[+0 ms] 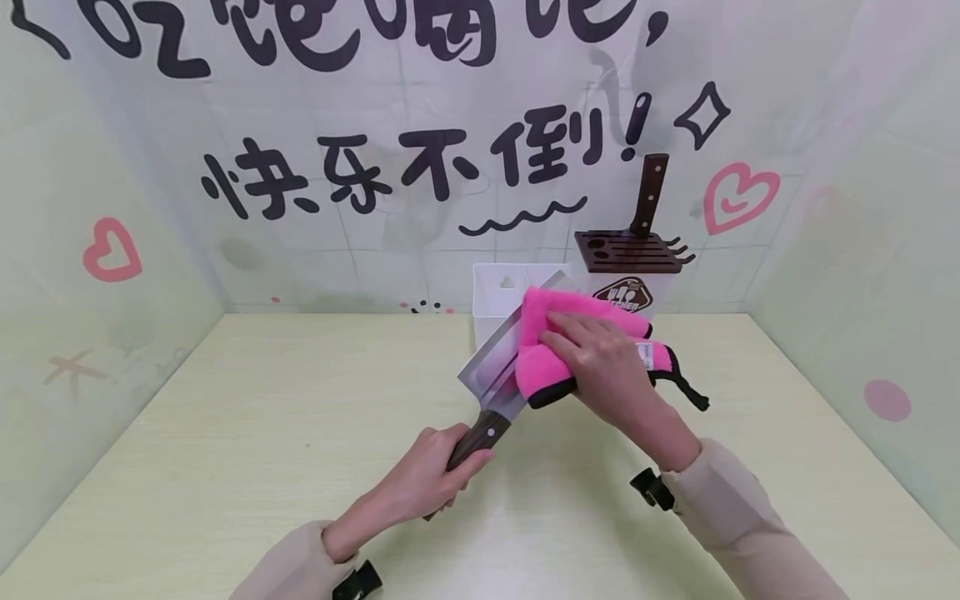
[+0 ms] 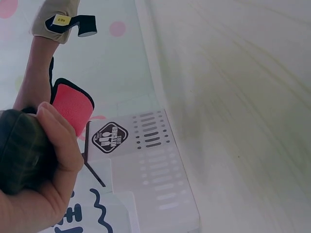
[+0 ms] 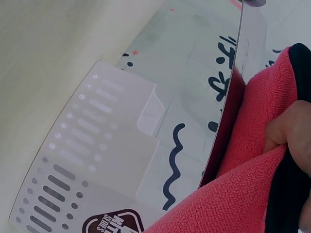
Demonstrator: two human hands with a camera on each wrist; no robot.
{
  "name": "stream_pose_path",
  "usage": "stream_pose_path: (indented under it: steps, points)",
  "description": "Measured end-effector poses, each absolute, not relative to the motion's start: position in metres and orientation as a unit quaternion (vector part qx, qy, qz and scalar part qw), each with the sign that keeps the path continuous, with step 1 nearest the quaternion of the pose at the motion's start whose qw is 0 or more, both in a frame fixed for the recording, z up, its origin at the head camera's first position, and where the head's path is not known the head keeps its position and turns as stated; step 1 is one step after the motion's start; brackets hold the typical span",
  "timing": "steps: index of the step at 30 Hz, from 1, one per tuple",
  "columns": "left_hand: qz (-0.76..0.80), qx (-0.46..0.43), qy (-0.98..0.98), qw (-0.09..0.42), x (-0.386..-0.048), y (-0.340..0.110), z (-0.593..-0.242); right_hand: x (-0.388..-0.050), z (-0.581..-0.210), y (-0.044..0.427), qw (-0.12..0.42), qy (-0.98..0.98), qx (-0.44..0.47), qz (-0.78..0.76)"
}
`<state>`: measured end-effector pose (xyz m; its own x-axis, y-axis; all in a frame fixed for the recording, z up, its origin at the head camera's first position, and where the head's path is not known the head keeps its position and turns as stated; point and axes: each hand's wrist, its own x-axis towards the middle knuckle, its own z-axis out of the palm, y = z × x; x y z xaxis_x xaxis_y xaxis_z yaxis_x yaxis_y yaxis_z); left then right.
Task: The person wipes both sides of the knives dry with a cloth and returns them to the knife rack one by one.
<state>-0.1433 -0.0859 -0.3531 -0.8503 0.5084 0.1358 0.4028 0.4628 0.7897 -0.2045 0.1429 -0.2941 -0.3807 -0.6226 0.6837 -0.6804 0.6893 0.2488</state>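
Observation:
My left hand (image 1: 423,473) grips the dark wooden handle (image 1: 480,437) of a kitchen cleaver. Its broad steel blade (image 1: 487,362) points up and away to the right, above the table. A fluffy pink cloth (image 1: 546,367) with black edging lies folded against the blade and covers part of it. My right hand (image 1: 609,367) holds that cloth and presses it to the metal. In the right wrist view, the cloth (image 3: 257,121) touches the blade's face, and the blade (image 3: 228,116) is seen nearly edge-on. The left wrist view shows my fingers (image 2: 63,141) curled round the handle end (image 2: 24,150).
Behind the blade, at the table's back edge, stands a white holder (image 1: 487,292) with slots. Its dark brown slotted top (image 1: 626,252) bears another wooden-handled knife (image 1: 651,192), and several hooks stick out at the side. Printed sheets (image 1: 300,250) enclose the pale wooden table (image 1: 262,417).

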Motion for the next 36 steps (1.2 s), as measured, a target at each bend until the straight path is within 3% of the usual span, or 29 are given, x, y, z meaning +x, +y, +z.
stream_pose_path:
  steps: [36]
  points:
    - [0.425,0.265,0.864,0.058,-0.151,-0.085,-0.350,-0.182,-0.295,0.110,0.372,-0.782,0.498,-0.055]
